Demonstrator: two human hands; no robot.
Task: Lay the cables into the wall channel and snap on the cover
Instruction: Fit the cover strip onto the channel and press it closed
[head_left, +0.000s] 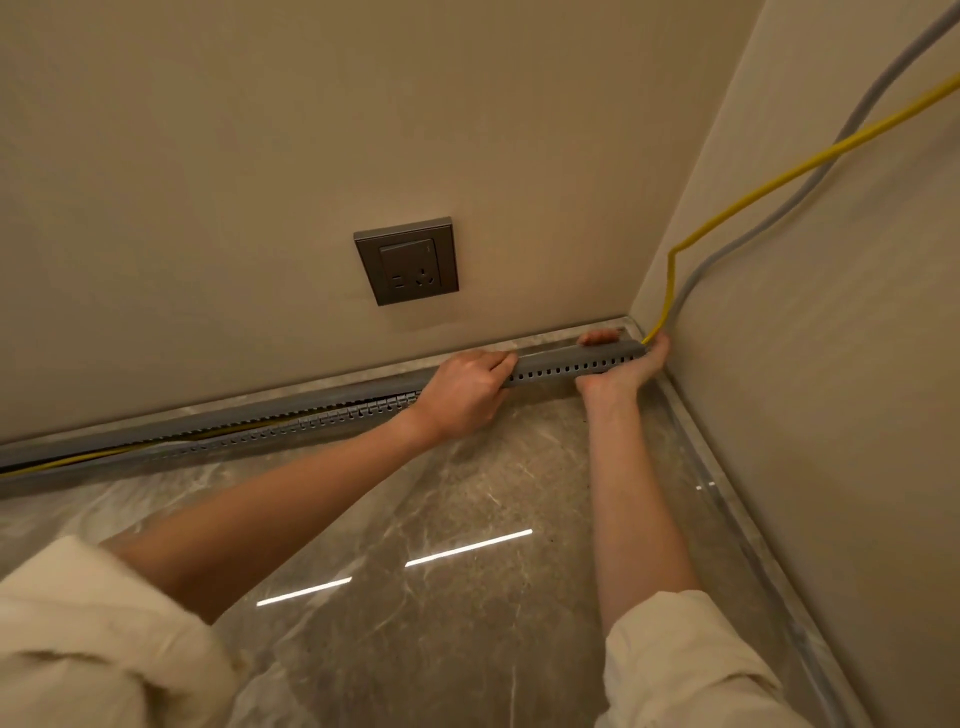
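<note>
A grey slotted wall channel (291, 423) runs along the foot of the back wall from the left edge to the corner. Its right stretch carries a grey cover (571, 359); left of my hands the channel lies uncovered, with a yellow cable and a grey cable showing inside. My left hand (462, 392) grips the channel and cover from above. My right hand (621, 364) wraps around the channel's end at the corner. The yellow cable (769, 187) and the grey cable (810, 182) come down the right wall and enter the channel end beside my right hand.
A grey wall socket (407, 261) sits on the back wall above the channel. The floor (467, 519) is glossy marble with a stone skirting (727, 488) along both walls. The right wall closes in the corner tightly.
</note>
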